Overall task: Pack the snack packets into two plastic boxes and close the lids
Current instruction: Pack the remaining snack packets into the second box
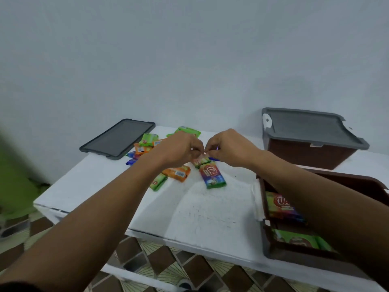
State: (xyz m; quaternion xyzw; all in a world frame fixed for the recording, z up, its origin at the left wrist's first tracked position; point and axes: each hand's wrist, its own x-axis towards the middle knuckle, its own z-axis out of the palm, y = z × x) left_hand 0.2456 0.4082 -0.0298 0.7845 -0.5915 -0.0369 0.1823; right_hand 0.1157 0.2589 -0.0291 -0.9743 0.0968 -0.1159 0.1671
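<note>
My left hand (pixel 179 147) and my right hand (pixel 229 147) meet over the middle of the white table (pixel 101 180), both pinching the top edge of a small green snack packet (pixel 201 161). A rainbow-coloured packet (pixel 212 175) lies just in front of it. Orange (pixel 177 172) and green (pixel 158 182) packets lie under my left wrist, and several more (pixel 147 142) sit behind my left hand. An open brown box (pixel 265 234) at the near right holds a rainbow packet (pixel 280 205) and a green one (pixel 299 239); my right forearm crosses over it.
A second brown box with its grey lid on (pixel 311 131) stands at the back right. A loose grey lid (pixel 117 138) lies flat at the back left. The wall rises directly behind the table. Patterned floor tiles (pixel 168 268) show below the table's front edge.
</note>
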